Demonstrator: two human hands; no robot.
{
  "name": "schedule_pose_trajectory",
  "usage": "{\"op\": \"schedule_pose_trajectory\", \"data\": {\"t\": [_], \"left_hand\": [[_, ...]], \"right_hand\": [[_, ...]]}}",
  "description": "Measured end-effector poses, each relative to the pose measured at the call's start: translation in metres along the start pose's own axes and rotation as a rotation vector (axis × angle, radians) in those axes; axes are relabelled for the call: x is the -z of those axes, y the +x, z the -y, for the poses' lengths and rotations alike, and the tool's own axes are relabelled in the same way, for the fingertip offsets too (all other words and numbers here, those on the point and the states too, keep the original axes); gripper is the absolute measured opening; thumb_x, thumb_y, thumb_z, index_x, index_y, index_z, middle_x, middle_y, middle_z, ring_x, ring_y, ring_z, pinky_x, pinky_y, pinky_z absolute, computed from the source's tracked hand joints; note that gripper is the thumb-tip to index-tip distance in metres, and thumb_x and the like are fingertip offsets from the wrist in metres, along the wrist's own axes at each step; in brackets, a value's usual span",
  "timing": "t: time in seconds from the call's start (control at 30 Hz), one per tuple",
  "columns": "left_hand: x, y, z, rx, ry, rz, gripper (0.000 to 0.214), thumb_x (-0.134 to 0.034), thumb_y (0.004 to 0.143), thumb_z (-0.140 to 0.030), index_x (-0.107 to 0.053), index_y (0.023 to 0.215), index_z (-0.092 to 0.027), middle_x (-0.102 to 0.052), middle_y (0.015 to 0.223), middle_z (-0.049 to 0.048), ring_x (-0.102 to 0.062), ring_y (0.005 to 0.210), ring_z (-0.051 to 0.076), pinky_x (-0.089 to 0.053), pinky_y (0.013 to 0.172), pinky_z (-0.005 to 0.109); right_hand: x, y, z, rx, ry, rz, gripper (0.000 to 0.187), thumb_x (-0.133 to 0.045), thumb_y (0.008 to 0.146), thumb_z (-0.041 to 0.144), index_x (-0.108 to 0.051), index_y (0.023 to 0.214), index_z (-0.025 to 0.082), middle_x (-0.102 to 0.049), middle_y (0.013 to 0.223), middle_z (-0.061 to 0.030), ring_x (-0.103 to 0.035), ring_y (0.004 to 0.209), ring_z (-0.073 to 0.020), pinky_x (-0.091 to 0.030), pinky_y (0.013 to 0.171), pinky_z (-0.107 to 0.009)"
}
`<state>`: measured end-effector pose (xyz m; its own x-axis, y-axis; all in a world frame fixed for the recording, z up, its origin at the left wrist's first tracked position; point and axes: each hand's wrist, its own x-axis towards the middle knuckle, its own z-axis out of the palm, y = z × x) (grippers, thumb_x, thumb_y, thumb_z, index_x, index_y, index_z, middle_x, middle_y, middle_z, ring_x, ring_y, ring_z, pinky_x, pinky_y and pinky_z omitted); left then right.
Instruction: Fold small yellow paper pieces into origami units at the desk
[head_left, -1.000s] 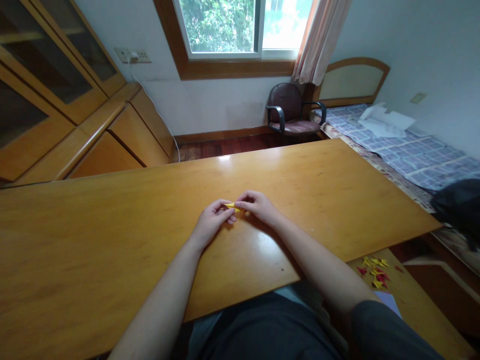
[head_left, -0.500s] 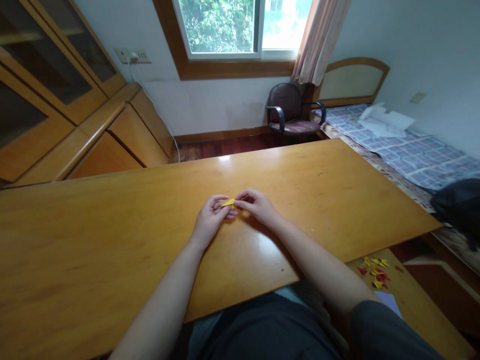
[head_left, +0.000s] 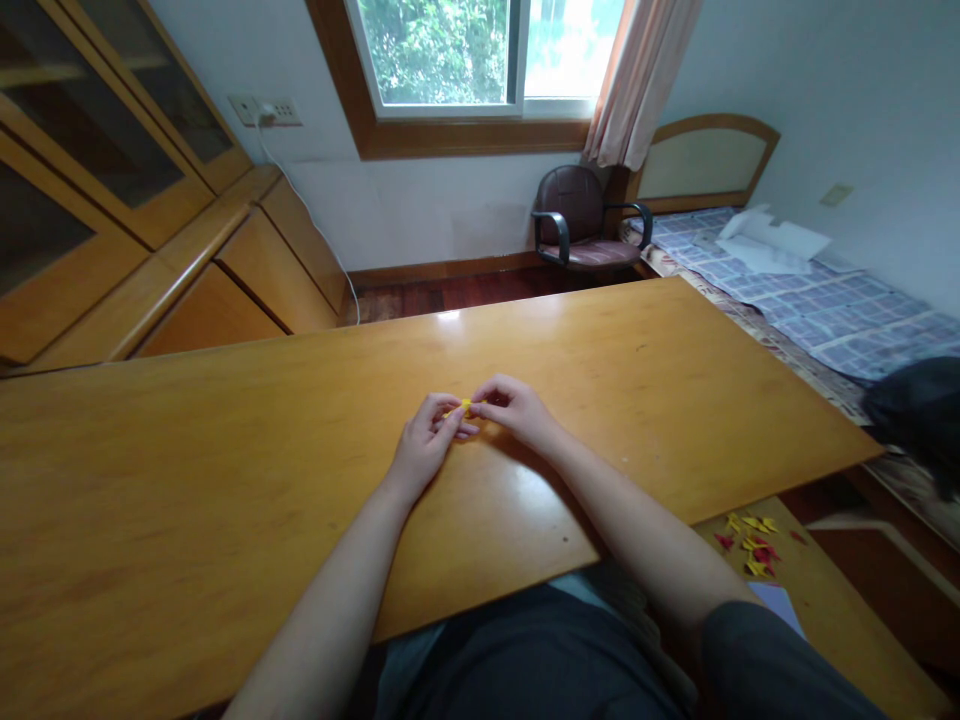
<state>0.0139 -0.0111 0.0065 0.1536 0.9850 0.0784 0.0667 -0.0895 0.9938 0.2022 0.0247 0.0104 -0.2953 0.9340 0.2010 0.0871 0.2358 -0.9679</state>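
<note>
On the middle of the wooden table [head_left: 225,480], the left hand [head_left: 424,445] and the right hand [head_left: 517,410] meet fingertip to fingertip. Each one is closed in a fine pinch on the small yellow paper piece [head_left: 466,405], which sits between them, close over the tabletop and mostly hidden by the fingers. Because so little of the paper shows, the grip area seems very small. A slip of one thumb could let the crease go crooked, and too strong a squeeze could crush or tear it. If it drops, the piece may be hard to find, since its colour is near to that of the glossy wood. Well apart, on the lower side surface [head_left: 840,600] at the right, lies a heap of red and yellow folded pieces [head_left: 752,545]; a wide swing of the right elbow could scatter them.
</note>
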Motion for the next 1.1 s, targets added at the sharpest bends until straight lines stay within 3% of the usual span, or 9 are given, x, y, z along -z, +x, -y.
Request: {"op": "schedule_pose_trajectory", "data": {"t": [0.33,0.73,1.1], "left_hand": [[0.0000,0.0026,0.0012,0.016,-0.051,0.007,0.031,-0.066,0.087,-0.048,-0.054,0.094,-0.021,-0.071,0.087,0.0018,-0.075,0.081,0.021,-0.062,0.077,0.037],[-0.0001,0.0034,0.0059,-0.005,-0.003,-0.031,0.033,-0.067,0.085,-0.051,-0.061,0.093,-0.020,-0.071,0.091,0.0026,-0.073,0.086,0.020,-0.060,0.086,0.038],[-0.0011,0.0028,0.0022,-0.033,0.075,-0.062,0.028,-0.068,0.086,-0.046,-0.063,0.092,-0.019,-0.071,0.088,0.0026,-0.074,0.083,0.020,-0.060,0.081,0.034]], "right_hand": [[0.0053,-0.0006,0.0072,0.084,-0.076,0.037,0.027,-0.067,0.088,0.044,-0.074,0.086,0.018,-0.067,0.085,-0.0049,-0.062,0.079,-0.0168,-0.048,0.076,-0.030],[0.0011,-0.0005,0.0056,0.151,-0.125,-0.004,0.021,-0.072,0.085,0.040,-0.076,0.080,0.020,-0.067,0.084,-0.0044,-0.063,0.081,-0.0176,-0.050,0.076,-0.031],[-0.0001,-0.0010,0.0077,0.156,-0.151,-0.010,0.022,-0.072,0.084,0.040,-0.073,0.079,0.019,-0.065,0.083,-0.0045,-0.061,0.079,-0.0168,-0.048,0.072,-0.030]]}}
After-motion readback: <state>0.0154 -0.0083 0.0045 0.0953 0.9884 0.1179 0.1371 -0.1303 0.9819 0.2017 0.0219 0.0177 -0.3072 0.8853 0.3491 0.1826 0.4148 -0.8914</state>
